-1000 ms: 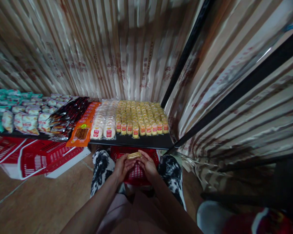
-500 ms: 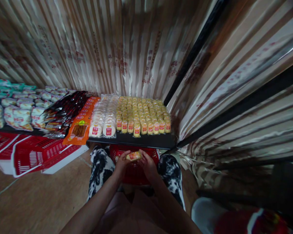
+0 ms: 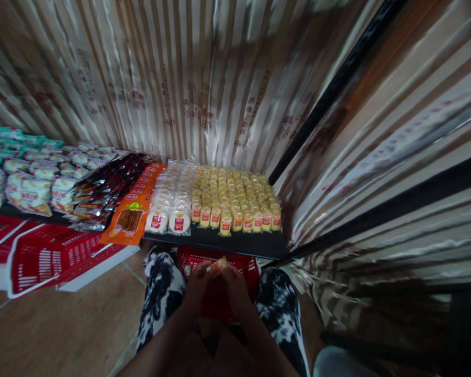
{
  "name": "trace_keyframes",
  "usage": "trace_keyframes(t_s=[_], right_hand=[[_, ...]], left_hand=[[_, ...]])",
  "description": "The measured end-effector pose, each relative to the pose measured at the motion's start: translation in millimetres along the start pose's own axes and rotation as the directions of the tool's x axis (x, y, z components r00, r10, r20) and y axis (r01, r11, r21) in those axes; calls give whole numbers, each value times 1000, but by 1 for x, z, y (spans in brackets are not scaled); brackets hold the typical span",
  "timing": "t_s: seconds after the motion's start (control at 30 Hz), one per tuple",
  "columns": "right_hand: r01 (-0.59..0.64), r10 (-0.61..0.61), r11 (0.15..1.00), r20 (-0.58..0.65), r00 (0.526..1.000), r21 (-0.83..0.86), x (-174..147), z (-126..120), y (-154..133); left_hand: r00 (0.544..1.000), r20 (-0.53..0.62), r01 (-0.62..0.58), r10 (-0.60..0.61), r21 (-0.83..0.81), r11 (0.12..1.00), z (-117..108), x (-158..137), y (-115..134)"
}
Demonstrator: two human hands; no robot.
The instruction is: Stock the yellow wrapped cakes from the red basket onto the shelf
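Observation:
A small yellow wrapped snack cake [image 3: 217, 266] with a red and white label is held between my two hands, above a red basket [image 3: 241, 264] by my knees. My left hand [image 3: 197, 283] is closed on its left end, and my right hand [image 3: 234, 285] grips its right end. Rows of similar yellow wrapped cakes [image 3: 235, 196] stand on the black shelf [image 3: 235, 242] just beyond. One cake in the front row sits slightly forward of the others.
Left along the shelf lie round white packaged cakes [image 3: 179, 222], an orange snack bag [image 3: 131, 214], dark packets [image 3: 102, 191] and white bags [image 3: 29, 191]. Red baskets [image 3: 47, 256] sit below left. A striped curtain [image 3: 204, 78] and black poles [image 3: 325, 99] enclose the shelf.
Both hands have come closer together around the wrapped cake, which is now tilted and more covered by fingers. The whole view has shifted slightly, with the shelf lower in the picture.

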State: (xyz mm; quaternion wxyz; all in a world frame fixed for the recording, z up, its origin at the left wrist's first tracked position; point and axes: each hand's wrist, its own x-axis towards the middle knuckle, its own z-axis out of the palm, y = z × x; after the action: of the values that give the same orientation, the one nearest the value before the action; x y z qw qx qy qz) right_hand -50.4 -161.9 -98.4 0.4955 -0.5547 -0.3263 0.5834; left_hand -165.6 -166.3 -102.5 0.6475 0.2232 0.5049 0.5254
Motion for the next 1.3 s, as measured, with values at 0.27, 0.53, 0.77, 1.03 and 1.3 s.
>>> trace_keyframes(t_s=[0.27,0.53,0.77,1.03,1.3], right_hand=[[33,-35,998,-38,999,-44,8,16,-26],[121,-120,989,16,993,-89,12,29,-19],[148,-149,981,5,989,-122,10,23,-24],[197,-202,974,-32,979,-113,16,12,-40],[236,-237,954,15,971,-184,35,33,-45]], left_hand=[[998,61,-32,23,138,990,1,3,6],[992,-36,-114,123,188,976,2,0,33],[984,-70,-143,165,243,960,12,4,37],[970,-29,-216,241,352,911,34,7,39],[937,-167,-259,308,259,930,31,19,57]])
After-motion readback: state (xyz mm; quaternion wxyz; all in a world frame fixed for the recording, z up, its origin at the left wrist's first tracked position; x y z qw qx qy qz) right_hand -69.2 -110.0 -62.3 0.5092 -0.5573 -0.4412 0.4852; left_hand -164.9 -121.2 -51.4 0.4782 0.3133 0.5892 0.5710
